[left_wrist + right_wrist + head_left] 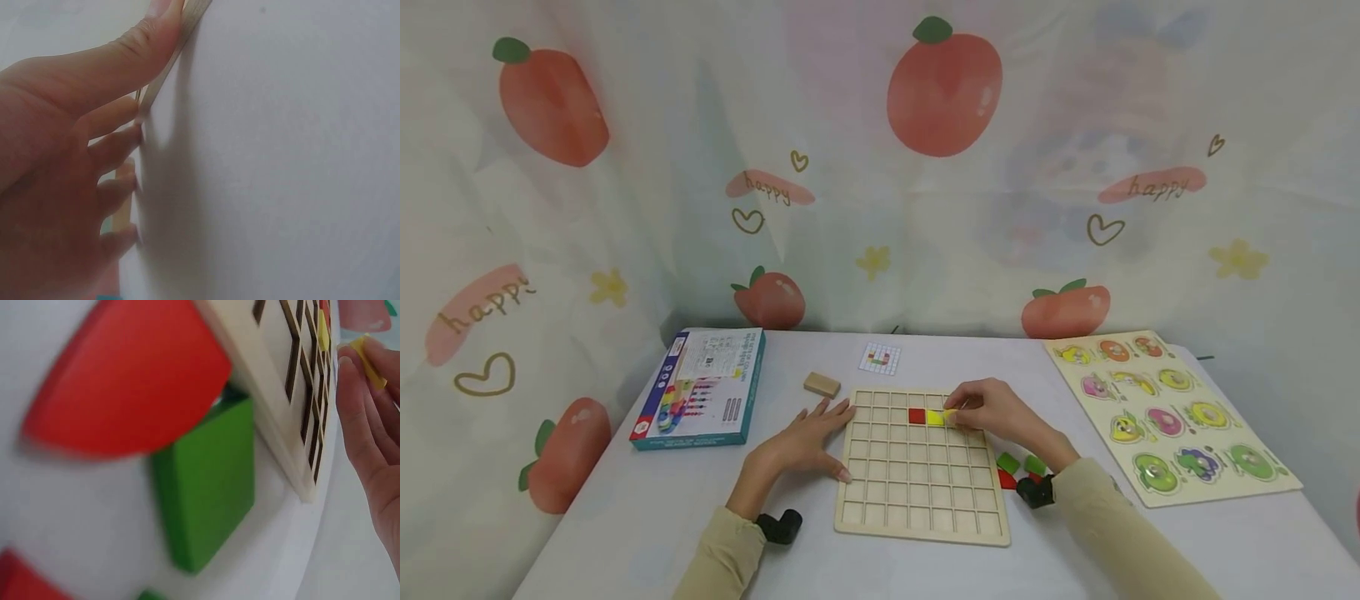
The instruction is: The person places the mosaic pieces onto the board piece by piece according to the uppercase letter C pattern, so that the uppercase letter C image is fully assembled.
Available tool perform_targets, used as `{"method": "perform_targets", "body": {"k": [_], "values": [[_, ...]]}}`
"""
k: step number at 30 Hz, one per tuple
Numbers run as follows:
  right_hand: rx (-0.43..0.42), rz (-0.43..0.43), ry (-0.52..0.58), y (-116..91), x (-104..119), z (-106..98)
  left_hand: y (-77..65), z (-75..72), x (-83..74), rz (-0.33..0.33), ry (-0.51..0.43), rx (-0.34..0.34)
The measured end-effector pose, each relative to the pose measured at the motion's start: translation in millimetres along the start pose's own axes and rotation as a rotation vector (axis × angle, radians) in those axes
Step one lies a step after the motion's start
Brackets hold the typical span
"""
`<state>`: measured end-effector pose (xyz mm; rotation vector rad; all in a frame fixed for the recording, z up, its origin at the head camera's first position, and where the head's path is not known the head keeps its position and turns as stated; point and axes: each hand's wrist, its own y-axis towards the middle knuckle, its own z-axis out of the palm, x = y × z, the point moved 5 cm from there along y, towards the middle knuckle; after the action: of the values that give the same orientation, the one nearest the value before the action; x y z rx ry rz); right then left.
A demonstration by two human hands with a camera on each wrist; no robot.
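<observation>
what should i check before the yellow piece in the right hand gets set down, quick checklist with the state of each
1. Yellow piece held: ok, pinched by the right hand.
2. Board steadied: ok, the left hand touches its left side.
3. Red square and yellow square side by side in one row: ok.
4. Cell beneath the held piece free: cannot tell, fingers hide it.
5. Layout matches the pattern card: cannot tell, print too small.
6. All pieces placed: not ok, a green block lies off the board.
</observation>
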<state>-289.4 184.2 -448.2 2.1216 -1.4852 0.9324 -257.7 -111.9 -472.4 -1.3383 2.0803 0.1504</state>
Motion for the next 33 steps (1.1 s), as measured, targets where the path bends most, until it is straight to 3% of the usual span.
{"method": "perform_targets", "body": {"k": [14,26,33], "values": [[0.075,-0.093,-0.013,32.7,24.4,20.0,1.7,0.4,3.0,-0.01,0.003,-0.001],[0.135,-0.11,0.026,50.0,39.8,37.8,2.1,-1.6,3.6,-0.013,0.004,0.003],[0.126,-0.149,-0.071,52.3,44.4,43.3,2.4,0.1,2.3,-0.023,0.0,0.011]]}}
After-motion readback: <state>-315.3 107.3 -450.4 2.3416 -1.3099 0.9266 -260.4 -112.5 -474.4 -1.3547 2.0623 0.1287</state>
